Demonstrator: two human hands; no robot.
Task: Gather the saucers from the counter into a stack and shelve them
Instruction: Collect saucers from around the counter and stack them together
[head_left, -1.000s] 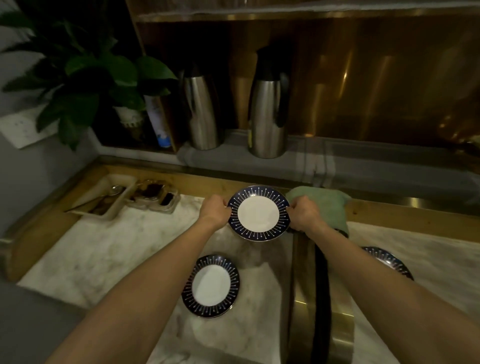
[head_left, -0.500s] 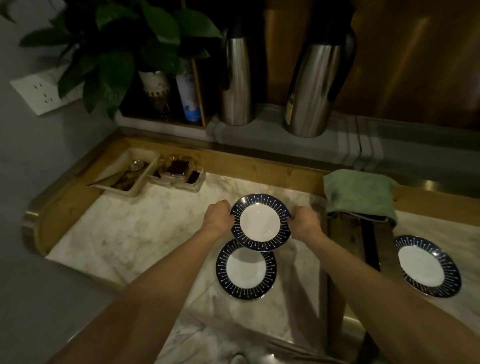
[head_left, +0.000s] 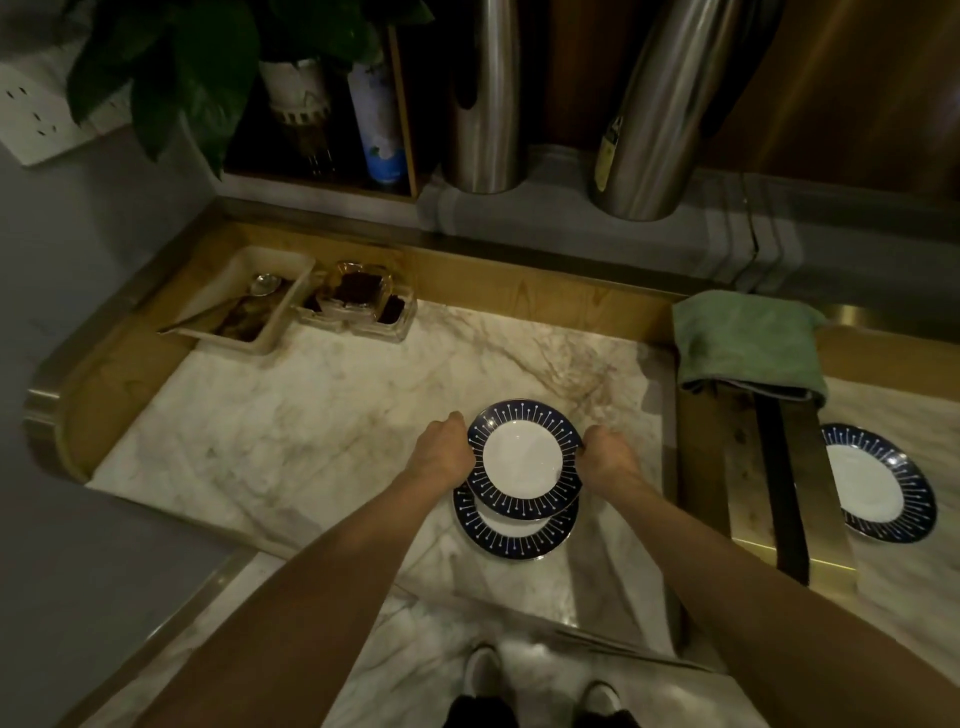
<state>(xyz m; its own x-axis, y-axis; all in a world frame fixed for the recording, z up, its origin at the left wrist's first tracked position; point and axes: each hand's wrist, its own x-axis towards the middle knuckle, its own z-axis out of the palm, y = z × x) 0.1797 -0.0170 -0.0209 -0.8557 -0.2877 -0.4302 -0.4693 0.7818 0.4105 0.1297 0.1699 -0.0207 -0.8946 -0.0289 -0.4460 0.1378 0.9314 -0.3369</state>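
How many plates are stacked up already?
None are fully stacked yet. Both hands, left hand and right hand, hold the top saucer over the second saucer lying on the counter, about to set it down. A third saucer waits alone on the right. Shelving hasn't started.

— What is happening at the marble counter (head_left: 322, 415)?

— A person's left hand (head_left: 440, 457) and right hand (head_left: 609, 458) grip opposite rims of a dark-bordered saucer (head_left: 522, 460), held over a second saucer (head_left: 514, 535) lying on the counter and covering most of it.

— And around them?

— A third saucer (head_left: 878, 483) lies to the right, beyond a brass strip; a green cloth (head_left: 748, 343) sits farther back, with two steel flasks (head_left: 654, 119) on the ledge behind.
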